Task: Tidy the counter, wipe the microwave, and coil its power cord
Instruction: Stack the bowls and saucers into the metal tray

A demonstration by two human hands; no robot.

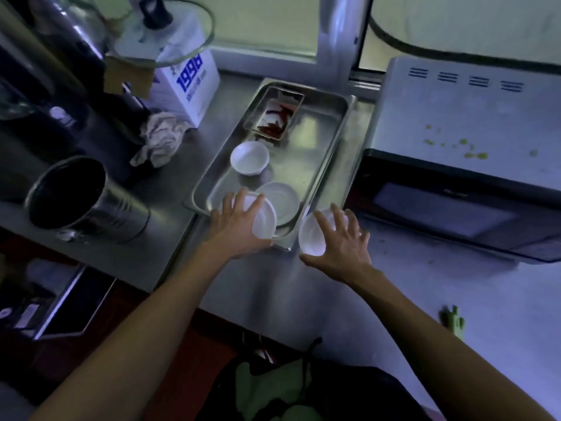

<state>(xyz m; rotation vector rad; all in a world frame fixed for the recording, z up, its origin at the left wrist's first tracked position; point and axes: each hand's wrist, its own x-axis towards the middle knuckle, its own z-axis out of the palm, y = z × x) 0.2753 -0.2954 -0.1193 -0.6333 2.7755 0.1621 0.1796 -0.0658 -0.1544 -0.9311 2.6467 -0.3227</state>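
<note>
Stainless steel covers the worktop (pixel 170 256), and a deep steel tray (pixel 315 165) sits on it between a dark metal pot (pixel 88 199) on the near left and the microwave (pixel 455 165) on the right. Both hands reach toward the tray's near end. The left hand (pixel 239 226) has its fingers curled over a small white dish (pixel 265 220), gripping it just above the tray's near left corner. The right hand (pixel 340 241) holds a second small white dish (pixel 309 238) tilted on edge, fingers spread around it, just outside the tray's near right corner.

Inside the tray, a white saucer (pixel 282 202) lies flat near the left hand's dish, a small white bowl (pixel 249 158) stands farther back, and a small rectangular steel dish (pixel 274 112) with red sauce smears rests at the far end.

The microwave's pale top carries green crumbs (pixel 473 153), and its dark door faces the near side. A black power cord (pixel 425 41) arcs along the wall behind it. A crumpled cloth (pixel 161 138) lies on the worktop left of the tray, just beside a white box (pixel 188 83) printed with blue numerals. A glass lid (pixel 158 28) rests above that box. A green scrap (pixel 452 320) lies on the near right worktop.
</note>
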